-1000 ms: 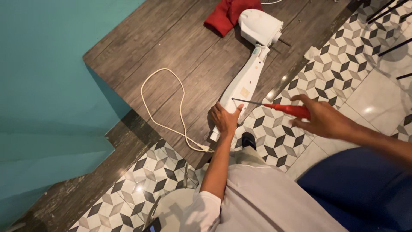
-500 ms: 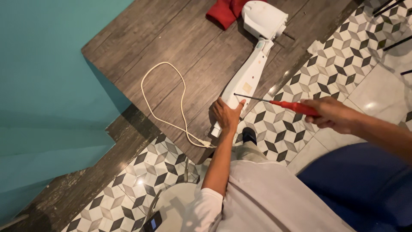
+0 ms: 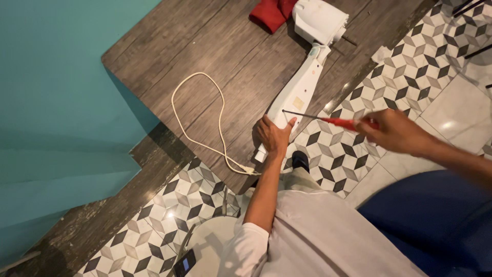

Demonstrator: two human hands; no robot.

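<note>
A long white appliance (image 3: 302, 84) with a slim handle and a boxy head lies on a dark wooden board (image 3: 205, 61). My left hand (image 3: 274, 136) grips the lower end of its handle. My right hand (image 3: 394, 132) holds a screwdriver (image 3: 328, 119) with a red handle, and the thin shaft's tip touches the white handle body. A cream power cord (image 3: 205, 123) loops across the board from the appliance's lower end.
A red cloth (image 3: 271, 11) lies beside the appliance's head. The floor (image 3: 169, 205) has black, grey and white patterned tiles. A teal wall (image 3: 56, 97) stands at the left. A blue object (image 3: 435, 215) sits at the lower right, dark thin legs at top right.
The screwdriver tip has moved left and down along the white handle, closer to my left hand. The view has shifted slightly; my left hand keeps its grip.
</note>
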